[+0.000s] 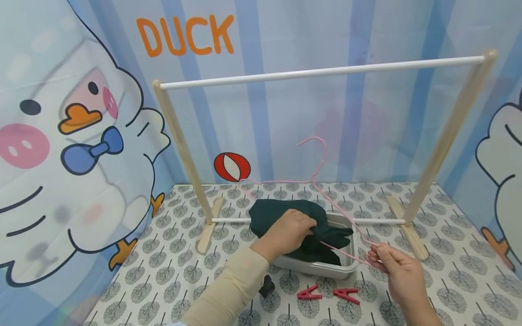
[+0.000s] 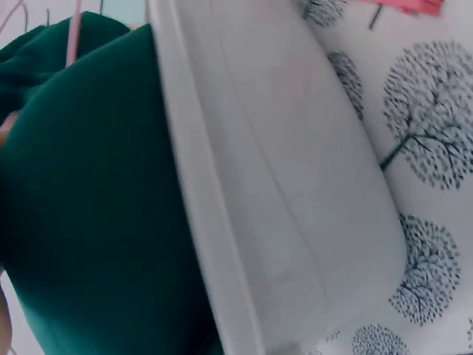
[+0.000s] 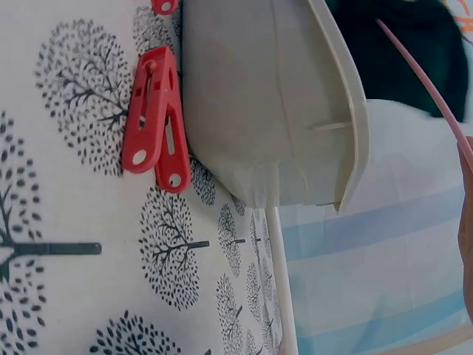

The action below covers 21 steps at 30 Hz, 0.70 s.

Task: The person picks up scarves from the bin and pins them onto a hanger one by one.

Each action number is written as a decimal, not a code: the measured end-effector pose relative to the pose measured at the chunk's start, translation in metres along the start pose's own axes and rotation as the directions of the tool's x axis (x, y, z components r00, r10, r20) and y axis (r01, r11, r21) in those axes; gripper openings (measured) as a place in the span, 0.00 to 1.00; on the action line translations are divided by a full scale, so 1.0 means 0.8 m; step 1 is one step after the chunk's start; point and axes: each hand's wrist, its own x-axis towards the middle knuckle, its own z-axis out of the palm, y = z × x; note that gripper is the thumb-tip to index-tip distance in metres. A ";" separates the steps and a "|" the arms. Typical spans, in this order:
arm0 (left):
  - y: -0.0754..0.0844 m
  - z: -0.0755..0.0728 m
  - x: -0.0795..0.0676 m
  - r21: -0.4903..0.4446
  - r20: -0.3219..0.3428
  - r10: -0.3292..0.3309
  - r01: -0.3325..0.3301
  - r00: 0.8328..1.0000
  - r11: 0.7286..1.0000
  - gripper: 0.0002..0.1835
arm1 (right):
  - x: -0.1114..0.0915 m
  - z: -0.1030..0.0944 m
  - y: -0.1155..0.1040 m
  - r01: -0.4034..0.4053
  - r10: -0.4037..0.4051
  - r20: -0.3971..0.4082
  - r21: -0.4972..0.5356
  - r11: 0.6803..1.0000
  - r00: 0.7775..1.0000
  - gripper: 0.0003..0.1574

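A dark green cloth garment (image 1: 281,210) is bunched over a light grey plastic tub (image 1: 314,269), partly hanging inside it. My left hand (image 1: 288,232) grips the garment from above, fingers curled into the fabric. With thumb and fingers my right hand (image 1: 397,271) pinches one corner of a pink wire hanger (image 1: 315,181), which stands tilted with its hook up. The hanger's lower bar runs into the garment's folds, where its end is hidden. In the left wrist view the green fabric (image 2: 96,192) bulges beside the tub wall; in the right wrist view the pink bar (image 3: 421,78) crosses the fabric.
A rack with a white top rod (image 1: 326,71) and wooden posts spans behind the tub. Two red clothespins (image 1: 310,293) (image 1: 346,295) lie in front of the tub. A small black object (image 1: 267,286) lies by the left sleeve. A tree-patterned cloth (image 1: 163,271) covers the table.
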 end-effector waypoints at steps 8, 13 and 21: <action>-0.001 -0.014 0.010 -0.238 -0.266 -0.253 0.191 0.930 0.952 0.08 | -0.003 -0.001 0.003 -0.081 0.073 -0.051 -0.188 0.979 0.996 0.15; 0.003 -0.021 0.019 -0.321 -0.330 -0.389 0.285 0.860 0.903 0.10 | -0.004 0.002 0.005 -0.041 0.036 -0.034 -0.169 0.985 0.999 0.15; 0.007 -0.012 0.030 -0.196 0.050 -0.542 0.540 0.839 0.818 0.14 | -0.005 0.008 0.002 0.014 -0.014 0.000 -0.084 0.996 1.000 0.19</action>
